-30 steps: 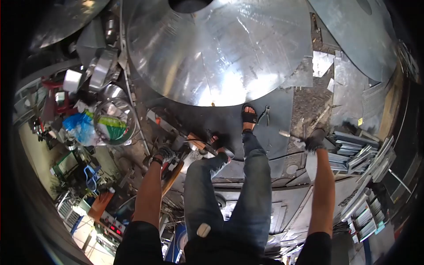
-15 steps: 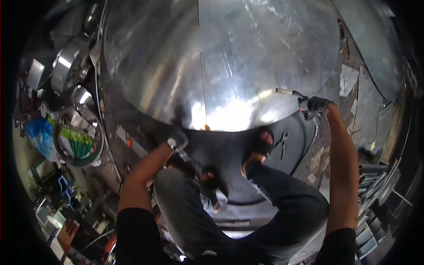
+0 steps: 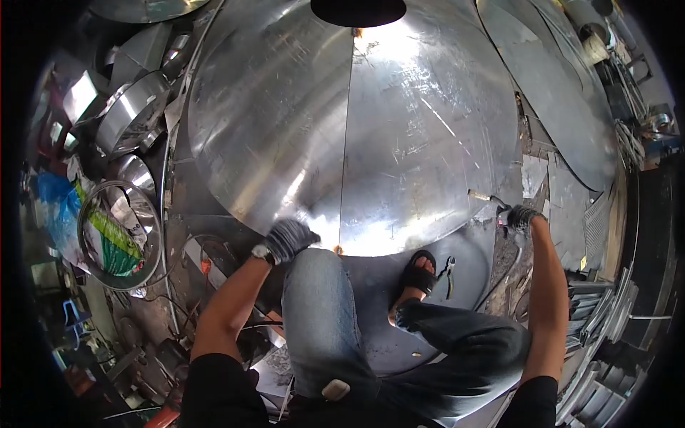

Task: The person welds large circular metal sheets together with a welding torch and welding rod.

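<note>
A large, shiny sheet-metal cone [image 3: 421, 143] lies before me. A straight seam runs down it, with a brownish spot [image 3: 339, 250] at the near rim and another by the dark round hole at the top. My left hand [image 3: 287, 240], in a striped grey glove, rests on the metal at the near rim, left of the seam. Its fingers look stretched out, slightly blurred, with nothing seen in them. Off the cone's right rim, my right hand [image 3: 524, 218], gloved too, is closed around a welding torch [image 3: 479, 195]. The nozzle points left, over the rim.
Pliers [image 3: 450, 277] lie on the dark sheet beside my sandalled foot [image 3: 419, 274]. To the left are a metal ring [image 3: 84, 235] around plastic bags and shiny offcuts [image 3: 132, 114]. Another big sheet [image 3: 564, 93] and stacked metal profiles [image 3: 606, 314] stand at right.
My view has shifted so that more of the cone, with its top hole, shows. My left hand has moved from below the rim up onto the metal. The torch stays in my right hand.
</note>
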A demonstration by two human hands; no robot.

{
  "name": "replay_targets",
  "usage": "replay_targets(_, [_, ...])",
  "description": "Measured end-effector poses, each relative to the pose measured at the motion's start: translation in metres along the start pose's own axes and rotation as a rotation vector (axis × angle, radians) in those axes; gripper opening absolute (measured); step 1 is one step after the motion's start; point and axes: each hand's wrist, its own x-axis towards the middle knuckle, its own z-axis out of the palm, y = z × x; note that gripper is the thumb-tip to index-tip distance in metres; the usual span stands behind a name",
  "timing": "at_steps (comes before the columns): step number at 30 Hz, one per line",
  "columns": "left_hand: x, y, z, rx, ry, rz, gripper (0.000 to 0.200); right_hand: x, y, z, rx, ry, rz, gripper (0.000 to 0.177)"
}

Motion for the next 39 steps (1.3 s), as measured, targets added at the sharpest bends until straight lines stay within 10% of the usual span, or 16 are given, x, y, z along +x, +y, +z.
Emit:
replay_targets(1, [0.011,0.016,-0.036,0.217,0.156,-0.228,0.030,-0.007,0.001,-0.001,-0.099,0.002,0.035,0.035])
replay_targets(3, [0.051,-0.005,-0.057,-0.821,0.976,-0.233,0.044,-0.033,-0.005,0.001,-0.295,-0.005,0.112,0.045])
replay_targets(4, [0.053,0.001,-0.117,-0.296,0.770,-0.456,0.058,-0.049,-0.010,0.002,-0.399,-0.016,0.151,0.051])
replay_targets(8, [0.136,-0.027,-0.184,0.087,0.635,-0.652,0.103,-0.060,-0.027,-0.010,-0.452,0.145,0.277,0.066])
replay_targets(9, [0.144,-0.014,-0.197,0.084,0.642,-0.650,0.103,-0.067,-0.024,-0.030,-0.247,-0.047,0.328,0.041])
replay_targets(11, [0.157,0.012,-0.235,-0.184,0.467,-1.040,0.137,-0.074,-0.040,-0.048,-0.320,-0.001,0.263,0.042])
replay_targets(14, [0.178,0.011,-0.266,-0.399,0.506,-1.079,0.156,-0.085,-0.066,-0.044,-0.534,0.081,0.086,0.046])
replay_targets(21, [0.233,-0.020,-0.305,-0.489,0.506,-1.194,0.160,-0.176,-0.201,-0.047,-0.463,0.250,0.067,0.057])
replay_targets(30, [0.225,-0.036,-0.309,-0.359,0.410,-1.056,0.151,-0.149,-0.210,0.000,-0.338,0.249,-0.340,0.051])
replay_targets(33, [0.224,-0.032,-0.299,-0.406,0.517,-1.079,0.153,-0.142,-0.216,0.031,0.323,0.107,-0.335,0.049])
replay_targets(39, [0.198,-0.017,-0.263,-0.289,0.547,-0.965,0.152,-0.150,-0.293,0.015,-0.196,0.270,-0.434,0.054])
